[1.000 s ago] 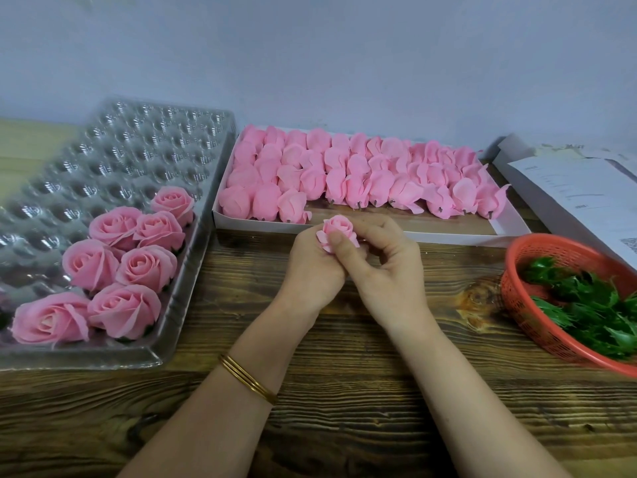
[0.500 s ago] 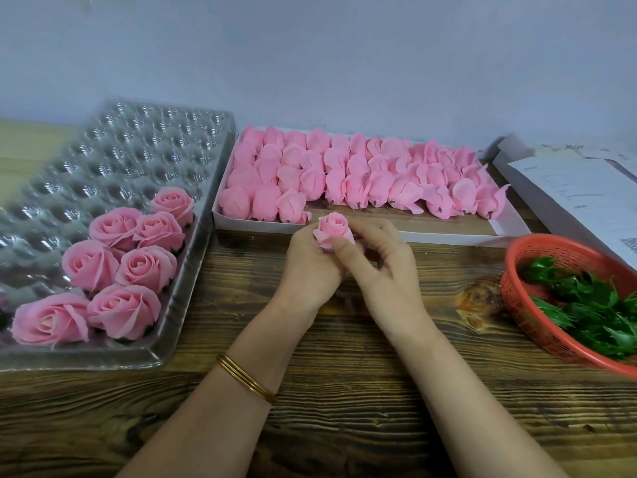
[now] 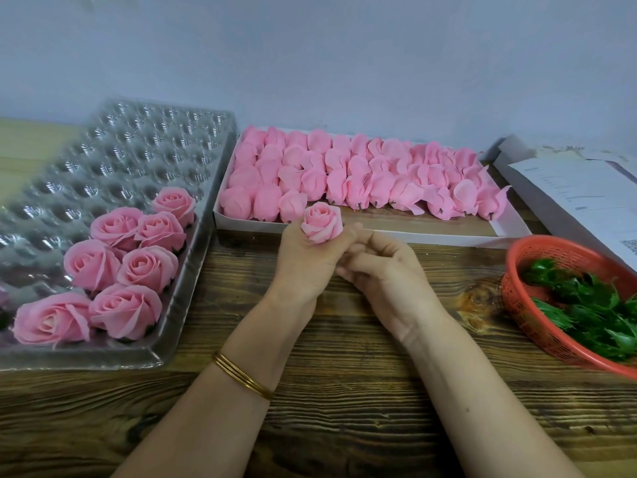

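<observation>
Head view: left hand (image 3: 306, 262) grips a pink rose (image 3: 322, 222) upright in curled fingers, above the tabletop (image 3: 344, 339), just in front of the white box (image 3: 465, 238) of closed buds (image 3: 344, 174). Right hand (image 3: 382, 270) lies against the left, fingers curled below the bloom; whether it pinches the base cannot be told.

Step looks like petal shaping. To do it well:
- hold the base firmly but lightly
- turn the bloom bit by bit
- ease outer petals outward with fingertips
- spare the centre

Match the open roses (image 3: 144, 267) in the clear tray (image 3: 113, 150) at left. Red basket (image 3: 517, 298) of green leaves (image 3: 593, 312) sits at right.
</observation>
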The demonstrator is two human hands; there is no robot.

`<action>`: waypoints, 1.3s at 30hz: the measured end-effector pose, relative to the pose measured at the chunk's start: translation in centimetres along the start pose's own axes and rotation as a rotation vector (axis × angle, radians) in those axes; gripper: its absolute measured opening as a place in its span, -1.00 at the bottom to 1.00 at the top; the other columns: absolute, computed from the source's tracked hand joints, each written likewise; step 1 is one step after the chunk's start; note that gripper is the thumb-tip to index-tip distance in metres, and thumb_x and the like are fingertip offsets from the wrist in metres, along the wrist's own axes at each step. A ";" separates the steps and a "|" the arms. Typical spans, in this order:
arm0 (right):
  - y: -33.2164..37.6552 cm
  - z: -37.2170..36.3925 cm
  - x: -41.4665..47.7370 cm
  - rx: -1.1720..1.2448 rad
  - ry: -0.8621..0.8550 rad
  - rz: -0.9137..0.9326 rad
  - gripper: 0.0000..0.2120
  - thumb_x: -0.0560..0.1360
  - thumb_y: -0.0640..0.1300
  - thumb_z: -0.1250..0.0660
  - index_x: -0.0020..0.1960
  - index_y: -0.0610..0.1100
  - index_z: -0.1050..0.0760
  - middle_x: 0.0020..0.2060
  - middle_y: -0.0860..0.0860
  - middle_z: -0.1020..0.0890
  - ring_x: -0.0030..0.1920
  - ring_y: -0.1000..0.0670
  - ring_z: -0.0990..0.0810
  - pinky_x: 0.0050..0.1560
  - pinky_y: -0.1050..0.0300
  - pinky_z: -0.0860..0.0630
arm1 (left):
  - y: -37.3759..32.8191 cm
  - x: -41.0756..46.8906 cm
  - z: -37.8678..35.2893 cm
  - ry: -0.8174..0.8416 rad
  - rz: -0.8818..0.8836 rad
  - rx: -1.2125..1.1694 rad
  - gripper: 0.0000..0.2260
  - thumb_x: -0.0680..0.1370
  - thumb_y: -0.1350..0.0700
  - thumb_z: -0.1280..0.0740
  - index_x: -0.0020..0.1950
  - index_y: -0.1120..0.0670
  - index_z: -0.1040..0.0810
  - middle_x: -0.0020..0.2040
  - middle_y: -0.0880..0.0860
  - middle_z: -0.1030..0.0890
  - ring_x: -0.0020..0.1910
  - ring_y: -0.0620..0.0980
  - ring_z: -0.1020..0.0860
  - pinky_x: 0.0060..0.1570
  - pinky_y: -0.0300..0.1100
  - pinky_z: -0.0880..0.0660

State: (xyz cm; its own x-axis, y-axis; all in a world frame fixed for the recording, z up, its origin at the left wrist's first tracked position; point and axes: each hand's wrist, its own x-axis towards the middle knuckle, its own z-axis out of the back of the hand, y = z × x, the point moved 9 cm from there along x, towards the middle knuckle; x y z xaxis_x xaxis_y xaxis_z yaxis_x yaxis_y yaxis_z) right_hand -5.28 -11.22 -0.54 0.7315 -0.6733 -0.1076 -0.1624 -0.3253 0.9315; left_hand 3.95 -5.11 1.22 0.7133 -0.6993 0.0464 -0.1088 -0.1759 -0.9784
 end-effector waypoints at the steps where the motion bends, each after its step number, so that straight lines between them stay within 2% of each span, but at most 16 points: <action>1: -0.1 -0.5 0.0 0.011 0.035 -0.003 -0.69 0.41 -0.56 -0.27 0.06 -0.31 -0.59 -0.21 -0.08 -0.70 -0.09 0.01 -0.69 0.00 0.18 -0.60 | 0.0 0.0 0.0 -0.001 0.004 0.000 -0.93 0.48 0.31 -0.46 -0.15 0.24 -0.59 -0.35 0.01 -0.61 -0.32 -0.11 -0.60 -0.24 -0.23 -0.58; 4: -0.3 -1.5 -0.2 0.069 0.086 -0.012 -0.47 0.32 -0.43 -0.39 0.29 -0.39 -0.48 -0.12 -0.14 -0.69 -0.03 -0.03 -0.68 0.02 0.16 -0.61 | 0.2 -0.1 -0.2 0.016 0.037 -0.025 -0.91 0.48 0.29 -0.46 -0.17 0.18 -0.58 -0.35 0.03 -0.62 -0.33 -0.05 -0.62 -0.28 -0.17 -0.60; 8: -0.5 -1.9 -0.2 0.103 0.071 -0.012 -0.53 0.43 -0.52 -0.29 0.34 -0.39 -0.44 -0.13 -0.13 -0.68 -0.05 -0.02 -0.68 0.00 0.16 -0.62 | 0.5 -0.1 -0.2 0.019 0.080 -0.058 -0.94 0.50 0.25 -0.46 -0.13 0.20 -0.59 -0.39 0.05 -0.63 -0.40 -0.05 -0.62 -0.36 -0.19 -0.58; 11: -0.6 -2.0 -0.1 0.137 0.074 -0.006 -0.47 0.37 -0.41 -0.35 0.34 -0.39 -0.44 -0.10 -0.15 -0.68 -0.04 -0.02 -0.68 0.04 0.15 -0.62 | 0.6 0.0 -0.1 0.007 0.095 -0.063 -0.93 0.50 0.24 -0.45 -0.09 0.20 -0.60 -0.37 0.04 -0.62 -0.38 -0.05 -0.61 -0.35 -0.20 -0.54; 13: -0.6 -2.2 -0.1 0.145 0.076 -0.007 -0.47 0.33 -0.34 -0.36 0.30 -0.37 -0.48 -0.07 -0.16 -0.68 -0.02 -0.01 -0.69 0.08 0.13 -0.62 | 0.6 -0.1 -0.2 0.025 0.101 -0.058 -0.94 0.51 0.24 -0.45 -0.10 0.19 -0.59 -0.34 0.03 -0.61 -0.32 -0.05 -0.62 -0.30 -0.19 -0.55; 15: -0.6 -2.2 -0.1 0.143 0.079 -0.002 -0.56 0.33 -0.33 -0.37 0.21 -0.33 -0.53 -0.07 -0.14 -0.70 -0.01 -0.01 -0.69 0.10 0.13 -0.62 | 0.5 -0.2 -0.5 0.051 0.103 -0.059 -0.93 0.52 0.25 -0.44 -0.14 0.15 -0.58 -0.32 0.00 -0.61 -0.26 -0.05 -0.62 -0.24 -0.17 -0.57; 18: -0.8 -2.0 -0.1 0.143 0.071 -0.001 -0.71 0.43 -0.43 -0.31 0.13 -0.28 -0.56 -0.09 -0.12 -0.71 -0.02 0.00 -0.69 0.11 0.12 -0.61 | 0.4 -0.2 -0.7 0.074 0.105 -0.058 -0.94 0.53 0.27 -0.42 -0.12 0.17 -0.56 -0.30 0.01 -0.60 -0.24 -0.06 -0.61 -0.19 -0.18 -0.57; 22: -0.7 -2.0 -0.1 0.125 0.058 0.013 -0.71 0.38 -0.39 -0.34 0.10 -0.29 -0.57 -0.10 -0.10 -0.72 -0.01 0.01 -0.69 0.10 0.13 -0.61 | 0.3 -0.3 -0.9 0.087 0.077 -0.040 -0.95 0.52 0.32 -0.40 -0.08 0.25 -0.54 -0.30 0.06 -0.55 -0.29 -0.07 -0.57 -0.22 -0.22 -0.56; 26: -0.6 -1.8 0.0 0.088 0.068 0.017 -0.76 0.46 -0.49 -0.28 0.04 -0.28 -0.59 -0.14 -0.10 -0.71 -0.04 0.01 -0.69 0.03 0.16 -0.62 | 0.2 -0.3 -0.9 0.112 0.052 0.009 -0.94 0.51 0.32 -0.40 -0.12 0.26 -0.54 -0.35 0.03 -0.57 -0.33 -0.08 -0.57 -0.27 -0.24 -0.55; 33: -0.6 -1.8 -0.1 0.061 0.083 0.012 -0.72 0.48 -0.54 -0.24 0.00 -0.26 -0.61 -0.10 -0.14 -0.69 -0.03 -0.03 -0.69 0.02 0.14 -0.61 | 0.2 -0.2 -0.6 0.099 0.049 0.071 -0.94 0.48 0.33 -0.43 -0.10 0.27 -0.56 -0.35 0.03 -0.60 -0.33 -0.08 -0.61 -0.34 -0.23 -0.55; 37: -0.3 -1.9 -0.2 0.046 0.080 0.023 -0.71 0.46 -0.56 -0.23 -0.05 -0.26 -0.60 -0.14 -0.12 -0.70 -0.06 -0.02 -0.69 0.00 0.16 -0.62 | -0.2 -0.2 -0.4 0.086 0.037 0.126 -0.87 0.45 0.34 -0.46 -0.06 0.28 -0.55 -0.23 0.11 -0.60 -0.27 -0.07 -0.61 -0.30 -0.24 -0.57; 39: -0.2 -1.9 -0.2 0.042 0.084 0.028 -0.72 0.46 -0.56 -0.24 -0.08 -0.25 -0.61 -0.18 -0.10 -0.71 -0.09 0.00 -0.69 -0.01 0.17 -0.63 | -0.6 0.0 -0.2 0.080 0.026 0.138 -0.75 0.41 0.35 -0.49 0.01 0.16 -0.55 -0.16 0.04 -0.58 -0.26 -0.21 -0.59 -0.29 -0.33 -0.53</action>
State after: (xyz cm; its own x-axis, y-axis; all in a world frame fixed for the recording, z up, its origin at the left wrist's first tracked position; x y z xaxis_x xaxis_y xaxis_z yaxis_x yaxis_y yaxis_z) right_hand -4.16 -9.74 -0.05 0.7788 -0.6252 -0.0510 -0.2095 -0.3358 0.9184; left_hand 3.83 -5.14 1.86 0.6537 -0.7561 0.0314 -0.0262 -0.0641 -0.9976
